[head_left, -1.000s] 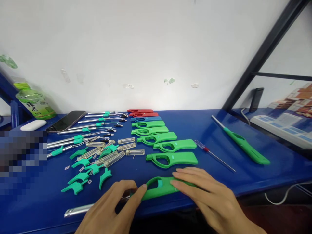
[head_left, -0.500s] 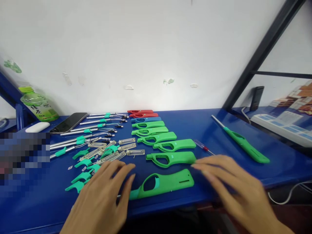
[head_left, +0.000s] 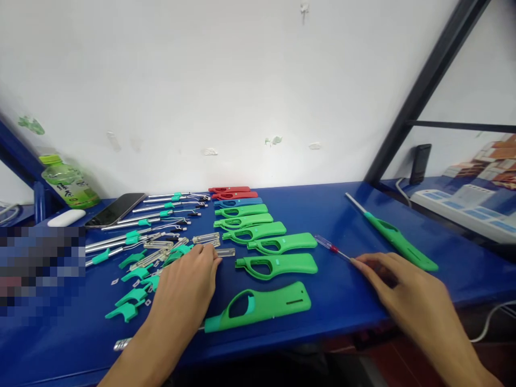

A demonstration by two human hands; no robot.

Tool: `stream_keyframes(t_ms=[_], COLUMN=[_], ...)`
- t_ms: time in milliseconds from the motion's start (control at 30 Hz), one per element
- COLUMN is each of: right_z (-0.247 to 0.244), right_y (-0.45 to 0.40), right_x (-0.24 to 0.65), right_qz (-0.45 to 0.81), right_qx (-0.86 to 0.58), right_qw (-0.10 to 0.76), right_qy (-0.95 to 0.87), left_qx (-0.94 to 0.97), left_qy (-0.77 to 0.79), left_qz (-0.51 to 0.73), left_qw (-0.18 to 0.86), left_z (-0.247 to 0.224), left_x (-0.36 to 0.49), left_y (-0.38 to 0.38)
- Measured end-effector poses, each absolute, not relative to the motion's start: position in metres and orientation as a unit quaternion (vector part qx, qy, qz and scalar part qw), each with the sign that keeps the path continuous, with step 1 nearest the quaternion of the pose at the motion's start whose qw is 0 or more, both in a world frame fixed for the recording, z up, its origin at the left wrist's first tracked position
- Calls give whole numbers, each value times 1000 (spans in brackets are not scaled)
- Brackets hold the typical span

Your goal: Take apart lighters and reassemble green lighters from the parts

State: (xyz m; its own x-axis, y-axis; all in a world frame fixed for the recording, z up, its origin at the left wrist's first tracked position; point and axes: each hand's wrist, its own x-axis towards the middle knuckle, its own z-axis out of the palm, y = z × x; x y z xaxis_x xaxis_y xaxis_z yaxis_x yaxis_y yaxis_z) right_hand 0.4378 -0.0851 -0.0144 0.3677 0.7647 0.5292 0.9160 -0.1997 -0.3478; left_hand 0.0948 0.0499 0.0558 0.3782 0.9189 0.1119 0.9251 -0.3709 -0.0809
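My left hand is closed over the pile of clear plastic parts and teal triggers; what its fingers hold, if anything, is hidden. The thumb and fingertips of my right hand pinch the metal shaft of a small screwdriver, which lies with its clear handle pointing left. Between my hands, near the front edge, lies a green lighter. Behind it, open green shells form a column, with a blue shell and red shells farther back.
Metal lighter tubes with wires lie at the left, near a phone, a white case and a green bottle. Another green lighter lies at the right, before a white power strip.
My left hand has moved up and away from the front lighter onto the parts pile, its fingers closing. My right hand has moved right from the shells and taken the screwdriver's shaft.
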Motion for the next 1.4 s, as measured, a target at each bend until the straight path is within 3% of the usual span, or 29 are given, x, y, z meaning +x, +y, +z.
stream_keyframes(t_ms=[333, 533, 700, 800, 933, 1033, 1133, 1400], right_z=[0, 5, 7, 25, 48, 50, 44, 39], right_y=[-82, -42, -39, -56, -87, -103, -107, -101], right_x=[437, 430, 429, 419, 384, 353, 331, 318], right_qz=[-176, -142, -136, -153, -80, -32, -7, -38], right_qx=[-740, -701, -689, -680, -617, -535, -493, -499], right_qw=[287, 241, 256, 328, 591, 720, 746, 698], right_qy=[-583, -656, -664, -638, -513, -440, -449, -512], left_qx=[-838, -839, -823, -811, -762, -681, -650, -553], left_qy=[-538, -502, -452, -429, -394, -357, -350, -330], left_qz=[-78, -193, -300, -332, -348, -335, -311, -297], left_qw=[37, -83, -168, -220, -378, -544, -598, -705], left_z=[53, 69, 70, 67, 71, 74, 71, 60], left_x=[85, 82, 88, 94, 109, 121, 128, 134], left_y=[53, 64, 63, 57, 45, 36, 26, 14])
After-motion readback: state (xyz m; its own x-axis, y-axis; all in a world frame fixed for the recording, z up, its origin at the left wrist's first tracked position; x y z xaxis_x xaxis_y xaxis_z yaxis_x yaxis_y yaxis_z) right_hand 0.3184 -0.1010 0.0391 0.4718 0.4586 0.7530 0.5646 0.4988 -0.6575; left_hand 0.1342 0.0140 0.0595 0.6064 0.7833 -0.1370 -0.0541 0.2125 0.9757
